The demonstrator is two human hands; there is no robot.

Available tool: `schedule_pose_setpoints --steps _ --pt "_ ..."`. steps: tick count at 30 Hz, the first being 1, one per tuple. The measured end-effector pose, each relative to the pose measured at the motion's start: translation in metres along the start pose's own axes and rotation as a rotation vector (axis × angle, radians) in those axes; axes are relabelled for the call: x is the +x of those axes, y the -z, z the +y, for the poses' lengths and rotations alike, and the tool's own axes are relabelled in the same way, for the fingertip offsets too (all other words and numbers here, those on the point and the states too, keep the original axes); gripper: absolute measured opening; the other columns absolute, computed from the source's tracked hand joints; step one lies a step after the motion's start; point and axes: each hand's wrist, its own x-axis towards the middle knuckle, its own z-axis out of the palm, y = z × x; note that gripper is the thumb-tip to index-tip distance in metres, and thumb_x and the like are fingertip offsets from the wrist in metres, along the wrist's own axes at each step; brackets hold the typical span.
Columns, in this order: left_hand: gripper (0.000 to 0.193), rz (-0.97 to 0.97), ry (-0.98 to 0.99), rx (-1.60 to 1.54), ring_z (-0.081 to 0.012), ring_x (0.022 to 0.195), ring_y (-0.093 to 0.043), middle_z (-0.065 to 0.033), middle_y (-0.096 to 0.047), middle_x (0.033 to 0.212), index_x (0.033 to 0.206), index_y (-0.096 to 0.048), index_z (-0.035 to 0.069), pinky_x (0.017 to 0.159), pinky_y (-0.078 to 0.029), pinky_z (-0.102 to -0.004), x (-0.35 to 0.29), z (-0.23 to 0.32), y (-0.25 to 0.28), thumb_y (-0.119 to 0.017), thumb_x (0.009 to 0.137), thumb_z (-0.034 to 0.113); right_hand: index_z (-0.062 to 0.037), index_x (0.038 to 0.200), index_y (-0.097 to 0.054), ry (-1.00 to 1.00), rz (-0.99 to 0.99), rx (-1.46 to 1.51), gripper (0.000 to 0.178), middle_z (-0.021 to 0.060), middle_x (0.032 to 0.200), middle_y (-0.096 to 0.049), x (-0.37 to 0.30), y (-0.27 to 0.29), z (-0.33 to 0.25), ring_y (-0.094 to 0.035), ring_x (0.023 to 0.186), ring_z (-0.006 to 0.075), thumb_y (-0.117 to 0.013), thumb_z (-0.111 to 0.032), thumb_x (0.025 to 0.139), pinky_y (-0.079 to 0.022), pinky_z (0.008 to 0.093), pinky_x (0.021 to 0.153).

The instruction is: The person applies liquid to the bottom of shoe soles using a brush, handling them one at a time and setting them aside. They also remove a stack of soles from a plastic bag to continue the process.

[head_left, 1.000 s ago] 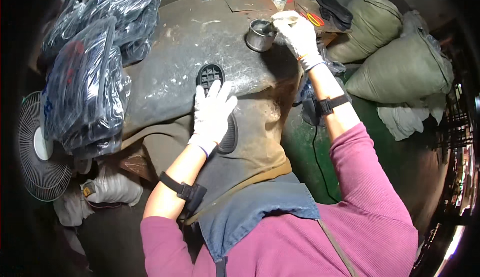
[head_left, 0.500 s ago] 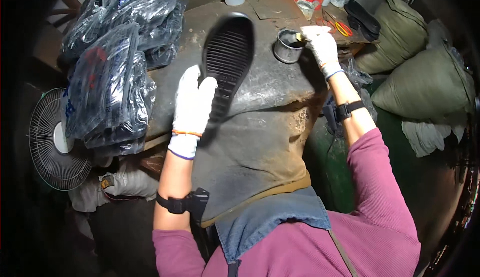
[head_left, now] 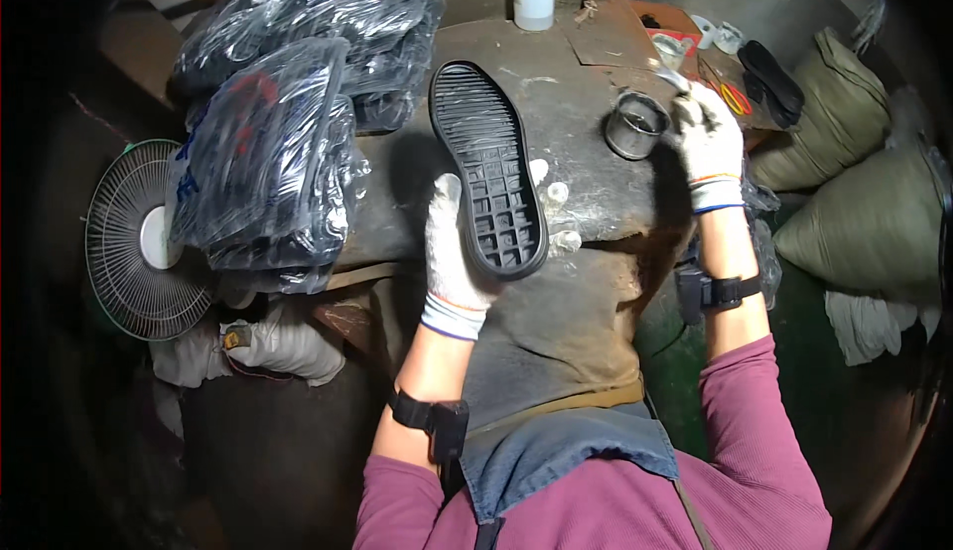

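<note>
Gloved hands at a worn workbench [head_left: 586, 103], shoe sole held tread-up.

Left hand [head_left: 457, 252], centre of frame, is closed around the heel of the black sole [head_left: 486, 168], fingers wrapped beneath. Right hand [head_left: 707, 133], upper right, pinches a small brush beside the metal tin [head_left: 635, 125]. Bagged soles [head_left: 288, 123] pile upper left; a fan [head_left: 139, 242] sits at left.

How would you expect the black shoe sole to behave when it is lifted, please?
The black shoe sole probably flexes somewhat: it looks like thin moulded rubber. It seems light, since the left hand alone holds its heel end. Its ribbed tread likely grips the glove rather than slipping.
</note>
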Motion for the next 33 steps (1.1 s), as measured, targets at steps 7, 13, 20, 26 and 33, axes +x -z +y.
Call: schedule_pose_setpoints --steps 7,13,20,26,33 --pt "0.07 -0.092 0.304 -0.31 -0.0584 0.126 -0.056 -0.0249 -0.047 0.155 0.157 -0.039 0.005 0.092 -0.046 -0.0841 -0.023 -0.007 0.011 -0.032 0.109 0.056 -0.0052 0.12 -0.074 0.016 -0.114 0.156 0.024 0.0097 0.11 -0.076 -0.045 -0.107 -0.053 -0.072 0.102 0.019 -0.063 -0.013 0.1 -0.056 0.0324 0.092" --pt "0.075 -0.029 0.45 -0.311 -0.0636 0.125 -0.054 -0.0256 -0.033 0.164 0.162 -0.031 0.008 0.089 -0.047 -0.0828 -0.055 0.005 0.013 -0.036 0.108 0.059 -0.0036 0.118 -0.074 0.675 -0.25 -0.563 0.023 0.01 0.109 -0.075 -0.056 -0.111 -0.055 -0.071 0.099 0.0201 -0.061 -0.008 0.098 -0.055 0.0306 0.09" --pt "0.073 -0.088 0.307 -0.305 -0.0559 0.118 -0.061 -0.0246 -0.053 0.149 0.153 -0.044 0.005 0.086 -0.056 -0.073 -0.061 -0.008 0.013 -0.038 0.107 0.06 -0.0008 0.109 -0.076 -0.13 -0.418 0.137 0.019 0.0063 0.106 -0.076 -0.143 -0.134 -0.124 -0.069 0.095 0.0132 -0.07 -0.013 0.095 -0.055 0.0279 0.086" --pt "0.065 -0.082 0.023 0.175 -0.036 0.119 -0.067 -0.019 -0.067 0.134 0.144 -0.055 0.002 0.103 -0.053 -0.0533 -0.042 -0.004 0.023 -0.041 0.108 0.054 -0.0022 0.112 -0.074 -0.369 -0.546 0.257 0.025 0.0049 0.108 -0.079 -0.196 -0.117 -0.166 -0.072 0.099 0.0131 -0.079 -0.013 0.09 -0.045 0.0369 0.112" --pt "0.052 0.105 0.199 0.144 -0.0381 0.104 -0.072 -0.0178 -0.071 0.123 0.138 -0.059 0.002 0.086 -0.063 -0.0548 -0.049 0.04 0.012 -0.048 0.11 0.044 -0.0023 0.118 -0.071 -0.229 -0.625 -0.021 0.035 0.0048 0.108 -0.078 -0.196 -0.086 -0.162 -0.071 0.101 0.0126 -0.083 -0.012 0.086 -0.053 0.0333 0.101"
